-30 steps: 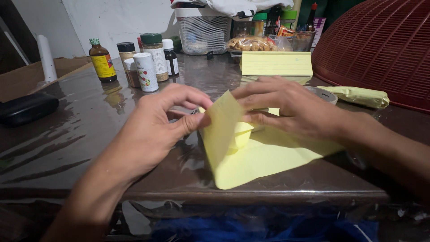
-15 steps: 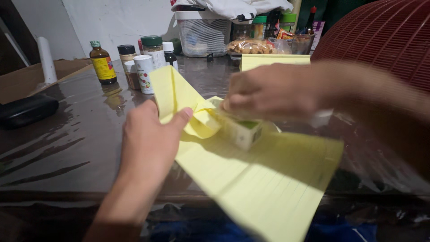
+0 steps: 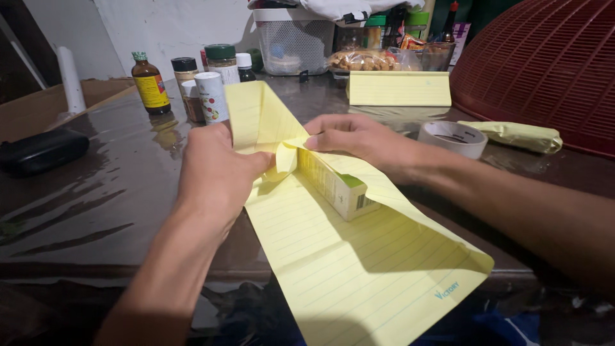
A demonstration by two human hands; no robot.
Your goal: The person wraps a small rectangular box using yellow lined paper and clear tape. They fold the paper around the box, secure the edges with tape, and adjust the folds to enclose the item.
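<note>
Left hand (image 3: 214,170) pinches the folded edge of the yellow lined sheet (image 3: 359,269). Right hand (image 3: 359,138) fingers press the sheet's crumpled fold against the small white-and-green box (image 3: 336,186), which lies on the sheet mid-tabletop (image 3: 96,192). Behind: yellow pad (image 3: 398,88), tape roll (image 3: 452,138), brown yellow-labelled bottle (image 3: 149,83), white jars (image 3: 211,96).

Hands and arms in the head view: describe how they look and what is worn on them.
Both the left hand and the right hand are bare, with no gloves, rings, watch or bracelet in view. Both forearms are uncovered as far as the frame shows; no sleeve is visible. Fingernails are short and unpainted.
</note>
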